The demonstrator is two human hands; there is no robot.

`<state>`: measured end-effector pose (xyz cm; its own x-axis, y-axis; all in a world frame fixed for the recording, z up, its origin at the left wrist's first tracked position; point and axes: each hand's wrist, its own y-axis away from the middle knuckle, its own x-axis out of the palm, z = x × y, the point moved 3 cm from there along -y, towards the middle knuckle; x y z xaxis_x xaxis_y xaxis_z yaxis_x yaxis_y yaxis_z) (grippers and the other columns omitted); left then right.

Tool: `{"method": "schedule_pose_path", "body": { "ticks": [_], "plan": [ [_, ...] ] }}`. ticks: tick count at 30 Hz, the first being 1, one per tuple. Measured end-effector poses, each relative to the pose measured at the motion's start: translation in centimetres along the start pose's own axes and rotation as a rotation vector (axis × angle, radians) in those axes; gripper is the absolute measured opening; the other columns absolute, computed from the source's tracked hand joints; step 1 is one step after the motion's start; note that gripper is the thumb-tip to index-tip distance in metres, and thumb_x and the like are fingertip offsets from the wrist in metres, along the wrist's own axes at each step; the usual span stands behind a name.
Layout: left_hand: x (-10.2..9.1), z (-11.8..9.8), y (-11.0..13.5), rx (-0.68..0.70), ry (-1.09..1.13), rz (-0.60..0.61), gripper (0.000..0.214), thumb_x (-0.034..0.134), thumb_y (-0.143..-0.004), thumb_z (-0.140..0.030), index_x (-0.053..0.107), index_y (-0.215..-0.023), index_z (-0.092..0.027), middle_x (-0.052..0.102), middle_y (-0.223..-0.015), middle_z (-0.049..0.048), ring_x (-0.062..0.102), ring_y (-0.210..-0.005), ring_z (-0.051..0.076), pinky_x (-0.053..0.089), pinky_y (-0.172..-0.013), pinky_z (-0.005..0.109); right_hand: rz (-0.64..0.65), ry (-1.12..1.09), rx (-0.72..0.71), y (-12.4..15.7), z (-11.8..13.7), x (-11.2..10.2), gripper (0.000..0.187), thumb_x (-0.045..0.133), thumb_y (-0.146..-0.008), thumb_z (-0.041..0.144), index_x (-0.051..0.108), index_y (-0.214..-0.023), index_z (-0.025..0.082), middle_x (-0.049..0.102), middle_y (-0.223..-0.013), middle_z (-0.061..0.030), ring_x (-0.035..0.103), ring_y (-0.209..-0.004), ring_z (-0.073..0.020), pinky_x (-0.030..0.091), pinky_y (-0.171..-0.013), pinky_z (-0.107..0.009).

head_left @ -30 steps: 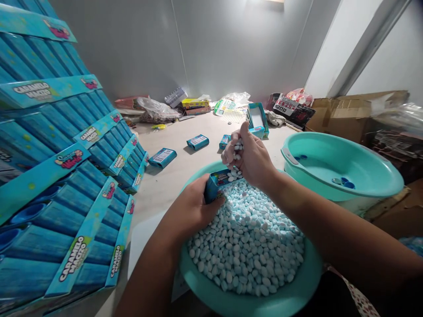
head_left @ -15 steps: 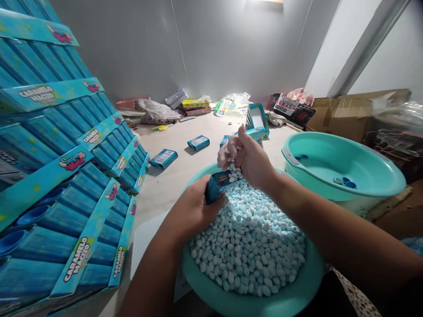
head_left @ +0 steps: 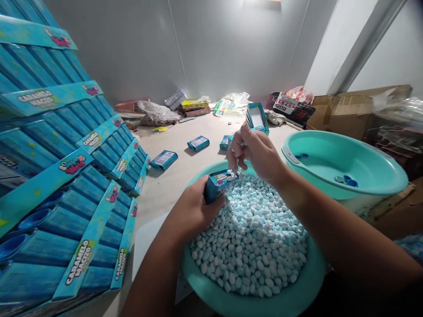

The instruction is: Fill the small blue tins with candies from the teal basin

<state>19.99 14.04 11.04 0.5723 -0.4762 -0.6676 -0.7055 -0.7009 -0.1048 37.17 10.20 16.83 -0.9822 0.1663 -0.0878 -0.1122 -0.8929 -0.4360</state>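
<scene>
grey wall (head_left: 125, 48) stood at the back, pale table (head_left: 211, 127) in front of it. stacked display cartons (head_left: 92, 215) printed "caramelo macizo" filled the left side, packed with blue boxes. near turquoise basin (head_left: 264, 304) sat front and centre, heaped with oval candies (head_left: 251, 237), pale blue and white. far turquoise basin (head_left: 317, 163) was to its right, a few blue caps (head_left: 352, 183) on its floor. cardboard box (head_left: 340, 114) behind that one. opened display carton (head_left: 261, 116) stood toward the back of the table.

left hand (head_left: 198, 207) gripped a blue candy box (head_left: 213, 189), thumb on the near side, box tilted over the heap in the near basin, mouth to the right, candies at the opening. right hand (head_left: 254, 154) was just above that mouth, fingers curled in loosely on a few candies; couldn't tell how many. three more small blue boxes (head_left: 198, 143) lay apart on the table, beyond the near basin.
</scene>
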Motion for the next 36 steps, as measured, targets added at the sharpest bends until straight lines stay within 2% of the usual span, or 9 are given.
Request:
{"method": "schedule_pose_path", "body": {
  "ticks": [4,7,10,13,21,26,28,32,36],
  "plan": [
    [-0.1,-0.1,0.0,-0.011,-0.035,-0.026,0.025,0.062,-0.084,-0.040,0.060,-0.102,-0.023,0.067,-0.091,0.0009,0.061,-0.081,0.022,0.046,-0.071,0.035,0.051,0.343,-0.120,0.3,1.2,-0.5,0.046,0.048,-0.097,0.054,0.060,-0.069,0.018,0.058,-0.067,-0.0009,0.050,-0.058,-0.0087,0.037,-0.055,-0.025],
    [-0.1,0.0,0.0,-0.031,-0.074,-0.043,0.024,0.063,-0.083,-0.042,0.059,-0.098,-0.023,0.066,-0.087,0.0011,0.061,-0.079,0.022,0.044,-0.067,0.034,0.170,0.631,-0.185,0.6,1.5,-0.5,0.030,0.057,-0.094,0.043,0.069,-0.079,0.020,0.061,-0.076,-0.0011,0.051,-0.068,-0.0105,0.037,-0.061,-0.026],
    [-0.1,0.0,-0.1,-0.040,-0.090,-0.026,0.024,0.062,-0.083,-0.043,0.058,-0.094,-0.022,0.065,-0.084,0.0010,0.060,-0.076,0.022,0.043,-0.065,0.033,0.324,0.766,-0.200,0.5,1.1,-0.3,0.020,0.065,-0.089,0.037,0.074,-0.093,0.020,0.066,-0.092,-0.0041,0.055,-0.081,-0.0139,0.040,-0.066,-0.026],
    [-0.2,-0.2,-0.1,-0.044,-0.067,-0.029,0.024,0.062,-0.083,-0.040,0.059,-0.099,-0.022,0.067,-0.089,0.0012,0.061,-0.080,0.022,0.045,-0.069,0.034,0.393,0.845,-0.151,0.4,0.9,-0.6,0.016,0.064,-0.087,0.027,0.075,-0.094,0.018,0.067,-0.091,-0.0052,0.055,-0.079,-0.0134,0.040,-0.068,-0.027],
    [-0.1,-0.1,0.0,-0.059,-0.030,-0.031,0.031,0.061,-0.082,-0.040,0.061,-0.108,-0.023,0.069,-0.097,0.0033,0.064,-0.088,0.025,0.048,-0.075,0.037,0.366,0.937,0.090,0.6,0.6,-2.1,0.013,0.060,-0.077,0.018,0.073,-0.081,0.017,0.065,-0.074,-0.0006,0.052,-0.063,-0.0100,0.037,-0.058,-0.025],
    [0.0,0.0,-0.1,-0.053,-0.041,-0.040,0.030,0.062,-0.082,-0.041,0.061,-0.104,-0.022,0.068,-0.093,0.0024,0.063,-0.085,0.024,0.047,-0.073,0.036,0.362,0.895,0.052,0.5,0.3,-1.6,0.028,0.066,-0.083,0.036,0.073,-0.102,0.018,0.067,-0.087,-0.0044,0.055,-0.072,-0.0126,0.039,-0.061,-0.026],
    [0.0,-0.1,-0.1,-0.046,-0.036,-0.035,0.028,0.062,-0.082,-0.040,0.061,-0.104,-0.023,0.068,-0.093,0.0012,0.063,-0.084,0.023,0.047,-0.072,0.035,0.403,0.876,0.017,0.4,0.4,-1.5,0.027,0.065,-0.085,0.034,0.075,-0.104,0.019,0.068,-0.090,-0.0048,0.055,-0.073,-0.0124,0.040,-0.063,-0.026],
    [0.0,-0.1,-0.2,-0.078,-0.030,-0.028,0.029,0.063,-0.082,-0.039,0.061,-0.107,-0.025,0.069,-0.096,0.0005,0.063,-0.087,0.024,0.047,-0.073,0.035,0.453,0.841,0.019,0.6,0.7,-2.1,0.019,0.062,-0.085,0.026,0.078,-0.090,0.019,0.070,-0.088,-0.0042,0.056,-0.072,-0.0115,0.041,-0.064,-0.026],
    [0.0,-0.1,-0.2,-0.081,-0.031,-0.042,0.028,0.064,-0.082,-0.039,0.061,-0.106,-0.025,0.069,-0.097,0.0008,0.064,-0.089,0.025,0.047,-0.074,0.035,0.404,0.865,0.089,0.8,0.7,-3.0,0.023,0.065,-0.084,0.037,0.076,-0.081,0.017,0.067,-0.076,-0.0022,0.052,-0.063,-0.0103,0.038,-0.058,-0.026]
  ]
}}
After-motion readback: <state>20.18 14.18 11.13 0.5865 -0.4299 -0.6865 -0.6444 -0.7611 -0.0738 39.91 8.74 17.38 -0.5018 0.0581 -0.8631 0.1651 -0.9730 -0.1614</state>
